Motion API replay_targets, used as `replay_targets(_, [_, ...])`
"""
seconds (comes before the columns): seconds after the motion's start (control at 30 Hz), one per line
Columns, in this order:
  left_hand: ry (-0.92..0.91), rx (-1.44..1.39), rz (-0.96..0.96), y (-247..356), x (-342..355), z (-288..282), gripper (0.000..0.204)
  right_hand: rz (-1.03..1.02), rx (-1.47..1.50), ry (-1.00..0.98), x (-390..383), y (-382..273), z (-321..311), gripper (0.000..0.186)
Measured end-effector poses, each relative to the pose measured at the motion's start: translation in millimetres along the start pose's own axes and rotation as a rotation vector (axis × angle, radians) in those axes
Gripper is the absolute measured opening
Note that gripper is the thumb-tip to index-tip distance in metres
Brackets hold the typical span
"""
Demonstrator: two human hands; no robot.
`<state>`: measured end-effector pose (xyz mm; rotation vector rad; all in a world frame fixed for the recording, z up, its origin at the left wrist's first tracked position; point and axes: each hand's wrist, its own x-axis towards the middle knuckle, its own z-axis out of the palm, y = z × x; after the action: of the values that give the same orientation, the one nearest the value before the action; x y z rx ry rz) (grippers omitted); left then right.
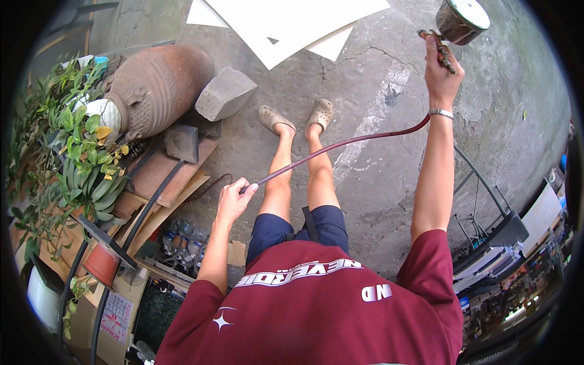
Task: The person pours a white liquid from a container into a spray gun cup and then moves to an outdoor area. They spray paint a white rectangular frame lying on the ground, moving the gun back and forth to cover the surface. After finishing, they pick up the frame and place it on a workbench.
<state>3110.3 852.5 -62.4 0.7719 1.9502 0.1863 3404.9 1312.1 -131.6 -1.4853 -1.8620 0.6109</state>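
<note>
My right hand [443, 70] is closed on a spray gun [438, 48] with a metal cup [461, 21] at the top right; a faint mist shows at its nozzle. A dark red hose [340, 145] runs from near my right wrist down to my left hand [234, 198], which is closed around it at lower center-left. White sheets [286, 21] lie overlapping on the concrete at the top, left of the gun.
A large clay jar [164, 82] lies left beside a concrete block [225, 91]. Plants [97, 182], boards [155, 176] and a red pot [100, 261] crowd the left. A metal-framed object [499, 225] stands right. My feet in clogs [319, 112] are on cracked concrete.
</note>
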Motion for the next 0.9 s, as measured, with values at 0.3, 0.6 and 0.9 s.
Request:
replay_targets(0.3, [-0.051, -0.027, -0.113, 10.8, -3.2, 23.2, 0.039, 0.133, 0.171, 0.072, 38.1, -42.9, -111.8, 0.027])
replay_targets(0.6, [-0.114, 0.206, -0.288, 19.6, 3.7, 58.2, 0.033, 0.0, 0.09, 0.039, 145.4, -133.0, -245.0, 0.034])
replay_targets(0.9, [0.201, 0.153, -0.519, 10.9, 17.3, 132.4, 0.048, -0.144, -0.112, 0.068, 301.9, -160.6, -302.1, 0.041])
